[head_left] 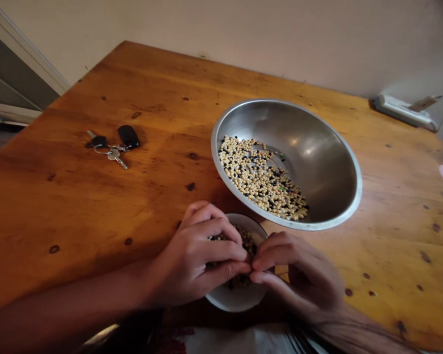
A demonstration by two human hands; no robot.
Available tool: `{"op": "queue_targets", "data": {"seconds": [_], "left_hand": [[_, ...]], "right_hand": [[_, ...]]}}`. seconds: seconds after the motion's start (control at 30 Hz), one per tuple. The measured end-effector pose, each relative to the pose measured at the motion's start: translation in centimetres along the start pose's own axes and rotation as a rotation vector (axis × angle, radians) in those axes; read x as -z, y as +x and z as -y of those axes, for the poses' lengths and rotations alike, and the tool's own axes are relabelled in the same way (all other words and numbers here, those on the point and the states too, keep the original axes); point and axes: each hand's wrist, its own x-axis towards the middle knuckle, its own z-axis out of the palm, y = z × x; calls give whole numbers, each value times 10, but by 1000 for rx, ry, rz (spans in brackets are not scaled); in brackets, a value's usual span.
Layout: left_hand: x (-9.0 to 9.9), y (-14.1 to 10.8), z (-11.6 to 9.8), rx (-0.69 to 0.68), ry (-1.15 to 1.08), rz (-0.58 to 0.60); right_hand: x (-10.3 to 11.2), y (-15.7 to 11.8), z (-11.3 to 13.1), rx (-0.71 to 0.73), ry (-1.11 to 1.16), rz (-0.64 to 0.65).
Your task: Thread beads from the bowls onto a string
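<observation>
Head view: I have both hands meeting over the small bowl (239,301), lower centre of the frame.
Left hand (201,250): thumb and fingers bent, tips drawn together; I cannot tell whether a bead is between them.
Right hand (304,278): curled, thumb and forefinger tips against the left's; again I cannot tell what they grasp.
Beads (245,237): inside the small bowl, partly hidden by fingers; more loose ones (256,182) lie in the big bowl (317,152), right of centre. They could be beans.
Weight: I judge each bead very light, the heap easily stirred.
Feel: probably hard, smooth and apt to roll or slip from a pinch; little risk of crushing.
Hold: I'd take one bead by opposite sides, with fingertips only.
Small bowl: looks light and stiff; I'd steady it by the rim.
</observation>
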Motion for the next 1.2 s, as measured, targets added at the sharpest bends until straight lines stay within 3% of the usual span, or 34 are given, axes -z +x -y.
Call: {"op": "queue_targets", "data": {"seconds": [0.27, 0.57, 0.97, 1.2], "left_hand": [[-1, -2, -1, 82, -85, 10], [-1, -3, 0, 110, -93, -32], [3, -2, 2, 147, -53, -71], [4, 2, 9, 84, 14, -133]], "right_hand": [[-1, 2, -1, 101, -83, -37], [3, 4, -3, 146, -204, 32], [3, 2, -3, 147, -282, -84], [5, 2, 3, 223, -253, -107]]}}
